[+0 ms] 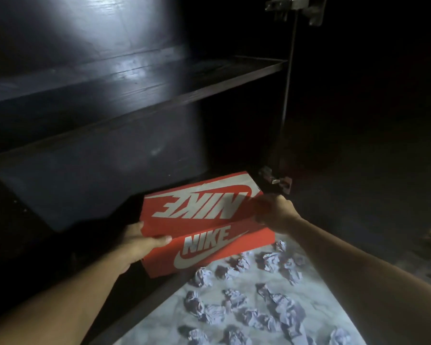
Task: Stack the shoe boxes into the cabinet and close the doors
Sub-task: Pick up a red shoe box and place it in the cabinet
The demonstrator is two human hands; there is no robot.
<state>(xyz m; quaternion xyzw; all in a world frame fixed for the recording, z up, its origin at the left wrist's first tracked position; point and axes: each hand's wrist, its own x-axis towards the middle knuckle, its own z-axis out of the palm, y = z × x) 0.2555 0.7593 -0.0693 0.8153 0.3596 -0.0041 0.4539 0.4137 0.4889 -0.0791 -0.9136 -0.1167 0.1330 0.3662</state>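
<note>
An orange shoe box (204,227) with white lettering on its lid and front side is held between both hands at the mouth of the cabinet's bottom compartment. My left hand (139,242) grips its left end, thumb on the front edge. My right hand (276,215) grips its right end. The dark cabinet (110,150) stands open; a shelf (159,88) runs across above the box. Whether the box rests on the cabinet floor or hangs just above it is too dark to tell.
An open cabinet door with metal hinges (276,180) stands at the right of the box. On the pale floor (159,317) in front lie several crumpled paper balls (269,302). A further hinge (294,6) shows at the top. The surroundings are very dark.
</note>
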